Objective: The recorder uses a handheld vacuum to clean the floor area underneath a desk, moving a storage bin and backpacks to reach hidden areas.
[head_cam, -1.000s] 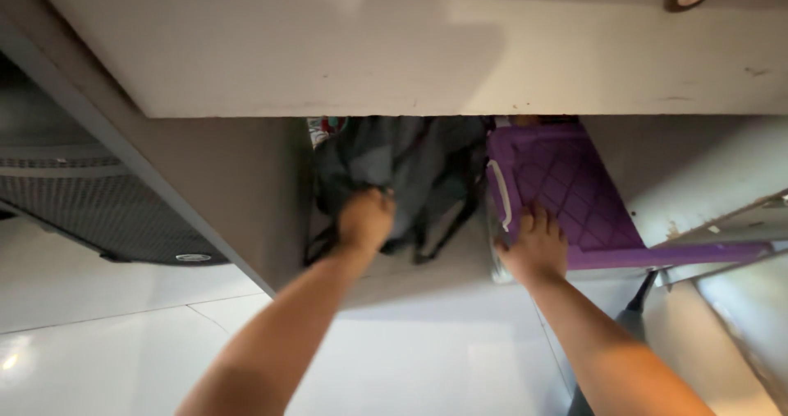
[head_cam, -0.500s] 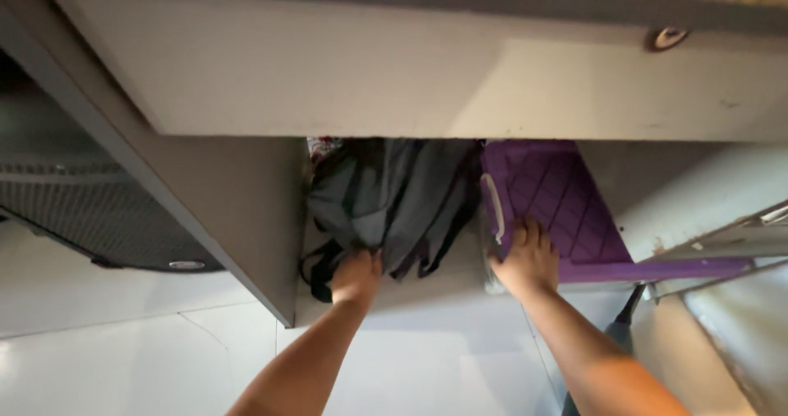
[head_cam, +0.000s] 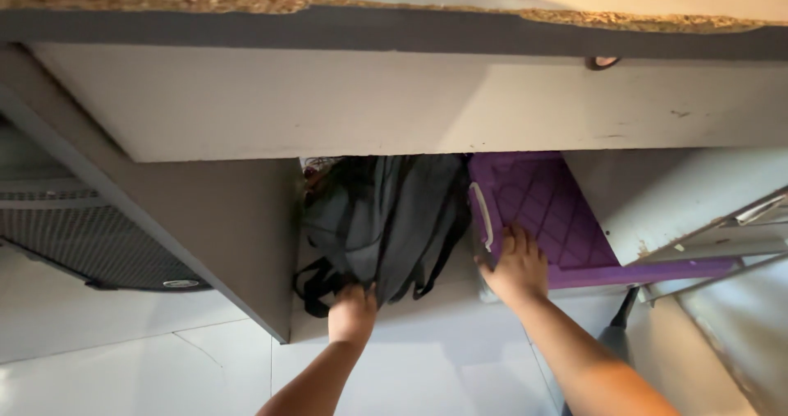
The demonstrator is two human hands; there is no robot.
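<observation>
Under the desk (head_cam: 394, 104), in the open space beside its side panel (head_cam: 222, 219), lies a dark grey backpack (head_cam: 386, 215); it looks soft and floppy, probably light. Next to it stands a stiff purple plastic box (head_cam: 550, 211). The left hand (head_cam: 353, 311) is clamped on the backpack's lower edge near the black straps (head_cam: 316, 289), a good hold. The right hand (head_cam: 517, 266) lies flat, fingers apart, on the box.

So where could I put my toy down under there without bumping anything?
The bare white tiled floor between the two arms is free. Under the desk it is crowded: the grey fabric backpack, gripped by the left hand, sits beside the purple plastic box under the right hand.
</observation>
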